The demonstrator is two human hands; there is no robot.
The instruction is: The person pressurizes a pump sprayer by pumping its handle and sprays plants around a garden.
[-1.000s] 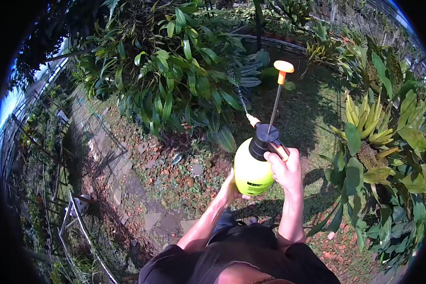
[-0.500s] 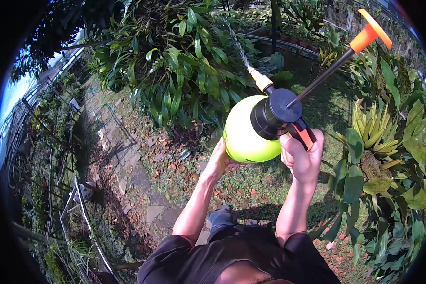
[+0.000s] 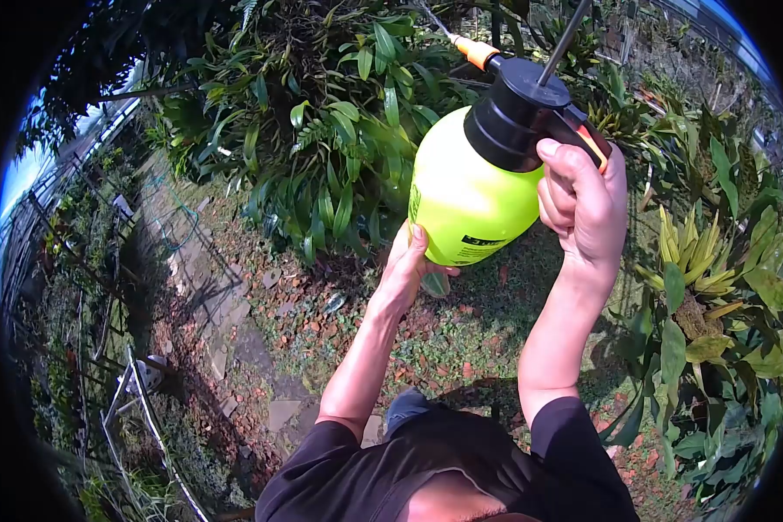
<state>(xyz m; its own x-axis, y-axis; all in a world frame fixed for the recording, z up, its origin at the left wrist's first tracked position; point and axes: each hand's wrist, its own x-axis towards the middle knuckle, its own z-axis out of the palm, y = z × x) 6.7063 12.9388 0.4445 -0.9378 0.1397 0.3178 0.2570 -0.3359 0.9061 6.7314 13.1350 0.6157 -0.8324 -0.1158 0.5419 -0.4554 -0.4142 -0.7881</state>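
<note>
- Head view cut the pump rod point(image 3: 565, 39) off at the top edge, so its knob was out of sight; whether spray left the nozzle point(image 3: 476, 52) was hard to tell.
- Right hand point(image 3: 587, 204) was closed around the handle point(image 3: 587, 139) of the sprayer point(image 3: 470, 191), hiding most of the grip and the trigger.
- Left hand point(image 3: 404, 274) cupped the bottle from below, fingers spread on its underside; the palm was hidden.
- Beyond the nozzle stood a leafy shrub point(image 3: 331, 130), partly blocked by the bottle.
- Right of the right hand grew a yellow-green plant point(image 3: 696, 261).
- Below the left hand lay paving stones point(image 3: 235, 348) and red chips.
</note>
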